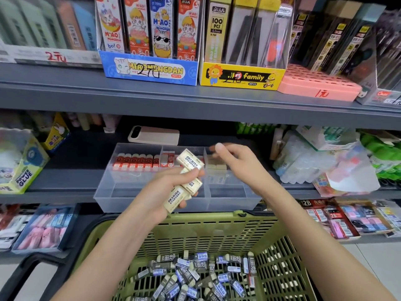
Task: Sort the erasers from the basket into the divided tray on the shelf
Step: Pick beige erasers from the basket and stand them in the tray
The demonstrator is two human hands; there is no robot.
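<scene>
My left hand (pixel 167 192) grips a bunch of cream "DRAWING" erasers (pixel 178 197) in front of the clear divided tray (pixel 121 198) on the middle shelf. My right hand (pixel 236 162) hovers over the tray's right rear compartment with its fingers relaxed and nothing in it; it is motion-blurred. That compartment holds a few cream erasers (pixel 216 162). Red-and-white erasers (pixel 135 162) line the left rear compartment. Below, the green basket (pixel 217 231) holds several grey and blue 2B erasers (pixel 195 276).
A pink phone (pixel 154 135) lies behind the tray. A glue box (pixel 23 168) stands at left, and plastic-wrapped packs (pixel 314 161) lie at right. Boxes of pencil leads line the upper shelf (pixel 152 94). Eraser trays sit on the lower shelf on both sides.
</scene>
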